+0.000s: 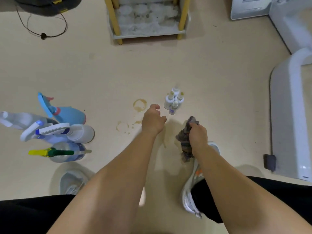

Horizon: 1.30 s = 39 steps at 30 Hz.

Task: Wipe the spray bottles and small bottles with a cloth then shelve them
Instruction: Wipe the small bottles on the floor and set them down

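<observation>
Several small white bottles point(173, 101) stand clustered on the beige floor ahead of me. My left hand point(152, 120) hovers just left of them, its fingers loosely curled and holding nothing. My right hand point(197, 135) grips a dark patterned cloth point(184, 144) that hangs down beside it. At the left stand several spray bottles: a blue one point(67, 114), a white one with a blue-and-white trigger point(67, 132) and a clear one with a yellow-green trigger point(65, 152). The shelf point(148, 33) with yellow legs stands at the top centre, its lowest board dusty.
Brown ring stains point(139, 105) mark the floor near my left hand. White furniture point(287, 115) lines the right side. A black cord point(43, 35) lies at the top left. My shoes point(72, 181) are at the bottom of the view.
</observation>
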Available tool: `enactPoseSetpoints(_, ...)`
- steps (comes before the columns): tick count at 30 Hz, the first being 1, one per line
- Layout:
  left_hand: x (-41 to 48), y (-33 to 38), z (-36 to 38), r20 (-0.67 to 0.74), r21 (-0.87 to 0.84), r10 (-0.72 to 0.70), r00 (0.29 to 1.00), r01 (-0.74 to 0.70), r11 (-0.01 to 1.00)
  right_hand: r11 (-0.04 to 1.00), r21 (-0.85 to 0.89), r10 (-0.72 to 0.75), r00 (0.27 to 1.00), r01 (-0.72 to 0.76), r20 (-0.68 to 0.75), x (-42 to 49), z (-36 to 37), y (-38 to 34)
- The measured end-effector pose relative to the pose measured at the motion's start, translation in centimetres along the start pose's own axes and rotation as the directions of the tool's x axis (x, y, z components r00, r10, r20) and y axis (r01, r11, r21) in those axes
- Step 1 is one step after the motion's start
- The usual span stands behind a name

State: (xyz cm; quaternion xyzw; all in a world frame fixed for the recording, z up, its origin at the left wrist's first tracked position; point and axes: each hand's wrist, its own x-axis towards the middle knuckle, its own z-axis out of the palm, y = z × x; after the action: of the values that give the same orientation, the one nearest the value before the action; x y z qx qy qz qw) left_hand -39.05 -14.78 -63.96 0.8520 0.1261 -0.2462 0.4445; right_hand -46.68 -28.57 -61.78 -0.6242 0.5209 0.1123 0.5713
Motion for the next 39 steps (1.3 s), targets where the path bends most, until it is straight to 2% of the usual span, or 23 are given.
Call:
enactPoseSetpoints(5,4.8,0.8,1.2,0.007,0.086,0.14,0.99,-0.14,0.986,0.998,0.02,0.062,0.996,-0.061,-0.062,2.8,0.8,1.3)
enactPoseSetpoints(9,7.0,1.2,2.0,0.014,0.078,0.227,0.974,-0.228,0.971,0.996,0.055,0.071,0.994,-0.067,-0.077,3.8,2.4,1.8)
enactPoseSetpoints(18,7.4,1.9,1.8,0.003,0.083,0.254,0.967,-0.254,0.964,0.991,0.117,0.081,0.992,-0.07,-0.094,4.1,3.2,0.6)
enactPoseSetpoints(22,7.0,2.1,1.5,0.005,0.136,0.258,0.966,-0.257,0.957,0.99,0.122,0.077,0.992,-0.064,-0.102,3.7,2.7,0.6)
enactPoseSetpoints(28,6.0,1.9,0.6,-0.048,0.069,0.276,0.96,-0.272,0.96,0.992,0.12,0.049,0.991,-0.034,-0.126,2.6,2.1,-0.1)
enactPoseSetpoints(31,4.7,1.9,-0.6,-0.079,0.036,0.294,0.953,-0.292,0.956,0.981,0.192,-0.004,0.985,0.037,-0.173,1.4,1.9,-1.4)
enactPoseSetpoints(34,2.9,2.9,-3.0,-0.069,-0.004,0.286,0.956,-0.287,0.958,0.933,0.298,-0.134,0.963,0.202,-0.233,-1.4,1.8,-4.3)
enactPoseSetpoints(37,0.8,4.2,-5.8,-0.057,0.051,0.379,0.924,-0.377,0.925,0.859,0.347,-0.313,0.922,0.377,-0.229,-5.3,2.0,-7.8)
enactPoseSetpoints(39,-0.3,5.2,-7.3,-0.053,0.078,0.448,0.893,-0.443,0.893,0.793,0.417,-0.403,0.895,0.445,-0.19,-7.9,2.3,-10.1)
